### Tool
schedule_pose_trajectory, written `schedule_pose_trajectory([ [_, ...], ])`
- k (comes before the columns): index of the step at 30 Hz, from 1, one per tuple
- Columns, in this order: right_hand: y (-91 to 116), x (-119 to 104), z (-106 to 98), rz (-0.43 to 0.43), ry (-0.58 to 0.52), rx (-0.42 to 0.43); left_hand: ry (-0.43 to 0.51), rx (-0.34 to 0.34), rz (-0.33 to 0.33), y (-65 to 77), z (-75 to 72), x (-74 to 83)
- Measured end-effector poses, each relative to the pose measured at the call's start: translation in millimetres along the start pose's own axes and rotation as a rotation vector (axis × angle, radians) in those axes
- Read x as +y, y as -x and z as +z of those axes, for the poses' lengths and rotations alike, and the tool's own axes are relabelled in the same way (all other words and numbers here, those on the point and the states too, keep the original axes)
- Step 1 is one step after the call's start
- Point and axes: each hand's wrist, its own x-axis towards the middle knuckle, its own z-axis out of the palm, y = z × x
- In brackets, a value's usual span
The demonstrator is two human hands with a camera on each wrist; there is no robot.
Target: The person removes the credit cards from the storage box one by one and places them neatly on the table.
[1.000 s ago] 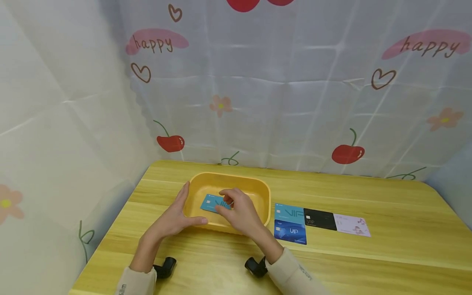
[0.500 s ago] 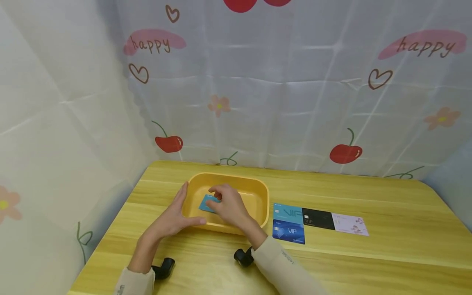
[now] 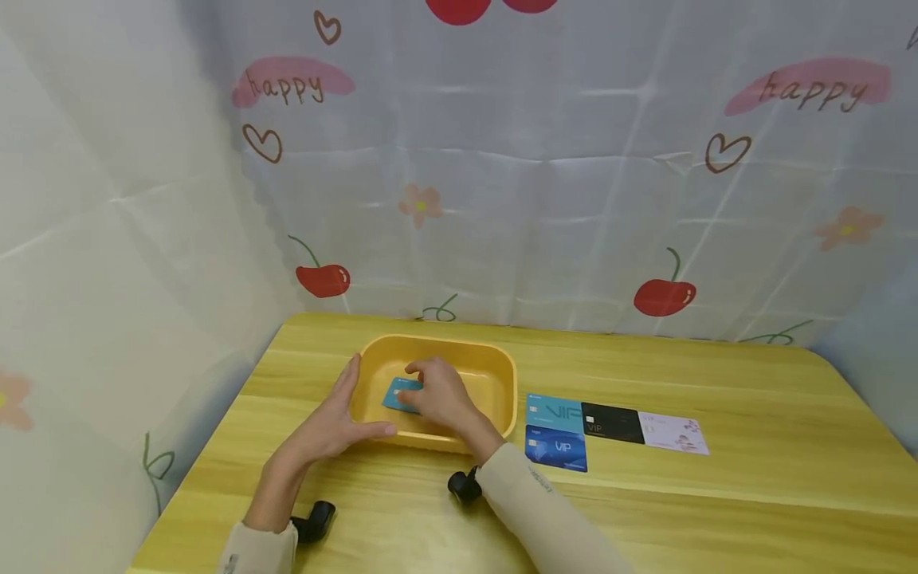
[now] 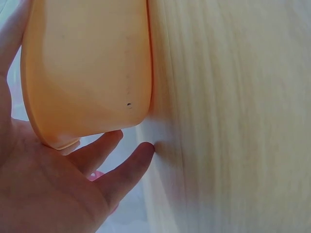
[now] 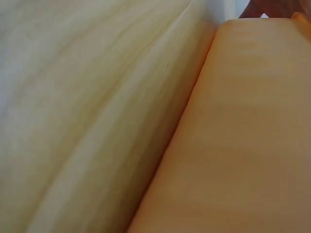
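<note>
Reaching into a yellow tray (image 3: 491,392), over a teal card (image 3: 395,388).
From the head: curling the right hand (image 3: 441,392) over the card, inside at left; cannot tell if pinching. Touching the tray's left end with the left hand (image 3: 335,419), with fingers wide. Left wrist: spreading around the tray's corner, near the counter (image 4: 238,116). Right wrist: facing tray wall.

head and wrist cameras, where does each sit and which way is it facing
Head: on the head, facing forward and down at the yellow tray, cards and printed backdrop; left hand, right hand and sleeves show.
Left wrist: on that wrist, facing the tray's outer wall and the table; palm and fingers show.
Right wrist: on that wrist, looking low along the tray's outer wall; part of a hand shows at top, which one I cannot tell.
Shared: both wrist views show tray and table.
</note>
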Motion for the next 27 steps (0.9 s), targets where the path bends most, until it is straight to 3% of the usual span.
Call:
schedule_pose_trajectory([
  [8,-11.2,3.7,6.7,0.054,0.121,0.015,-0.002,0.013,0.005,1.2,1.0,-3.7],
  [12,-11.6,6.4,7.7,0.071,0.173,-0.016,0.002,0.014,0.01,-0.4,1.2,-3.5],
  [17,-10.4,8.3,9.1,0.07,0.271,-0.086,0.002,0.015,0.013,-1.6,0.8,-3.3],
  [27,-6.9,7.1,11.2,0.046,0.371,-0.105,0.007,0.015,0.011,-0.1,0.6,-1.1],
])
